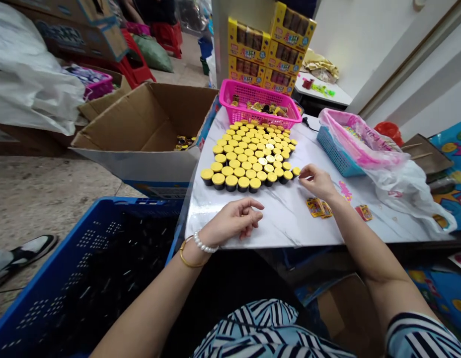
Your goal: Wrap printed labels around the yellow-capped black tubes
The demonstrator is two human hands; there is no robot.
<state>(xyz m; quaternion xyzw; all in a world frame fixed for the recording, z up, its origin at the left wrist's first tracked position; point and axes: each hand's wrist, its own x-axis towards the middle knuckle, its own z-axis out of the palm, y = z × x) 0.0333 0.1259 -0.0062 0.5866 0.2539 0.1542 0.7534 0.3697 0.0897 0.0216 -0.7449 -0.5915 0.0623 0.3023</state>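
Many small black jars with yellow lids (249, 154) stand upright, packed in rows on the white marbled table. My right hand (317, 182) is at the right end of the front rows, its bent fingertips beside a single yellow-lidded jar (296, 172); whether they touch it I cannot tell. No grip around that jar shows. My left hand (236, 220) hovers over the table's front edge, loosely curled with the index finger stretched out, and nothing shows in it. Small piles of printed cards or stickers (319, 208) lie below my right wrist.
A pink basket (260, 87) with loose pieces stands behind the jars, before stacked yellow boxes (249, 44). On the right is a blue basket (337, 149) lined with pink plastic. An open carton (141, 159) and a blue crate (44, 283) of black pieces flank the table's left side.
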